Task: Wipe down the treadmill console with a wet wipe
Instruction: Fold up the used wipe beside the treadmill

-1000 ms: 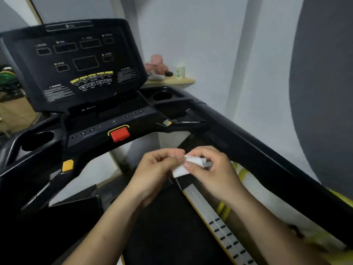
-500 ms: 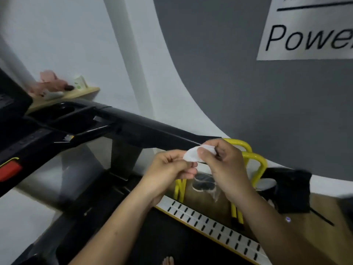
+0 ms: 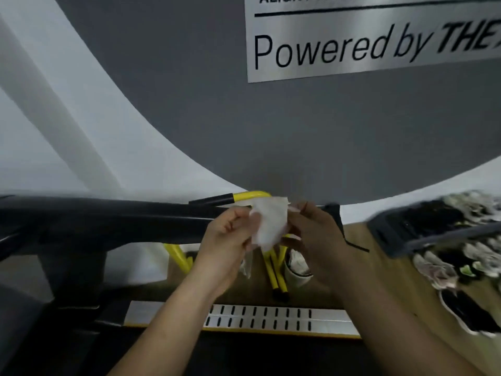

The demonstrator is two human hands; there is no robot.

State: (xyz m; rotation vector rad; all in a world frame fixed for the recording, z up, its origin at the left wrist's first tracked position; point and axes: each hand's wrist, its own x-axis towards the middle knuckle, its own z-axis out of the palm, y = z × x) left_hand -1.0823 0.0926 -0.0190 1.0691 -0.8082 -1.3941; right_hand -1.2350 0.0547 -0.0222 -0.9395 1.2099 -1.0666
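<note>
A white wet wipe [image 3: 269, 225] is spread between both hands at mid-frame. My left hand [image 3: 226, 241] pinches its left edge and my right hand [image 3: 315, 236] grips its right edge. A clear crumpled wrapper [image 3: 247, 263] hangs below my left hand. The treadmill console is out of view; only the black side handrail [image 3: 108, 221] and the silver side rail [image 3: 271, 318] of the deck show.
A yellow-and-black metal frame [image 3: 273, 270] stands on the wooden floor beyond the treadmill. A dark rack with several shoes [image 3: 447, 240] sits at the right. The grey-and-white wall carries a metallic sign [image 3: 366, 36].
My view has swung right, away from the console toward the wall. The folded wipe between my hands has been opened out wider.
</note>
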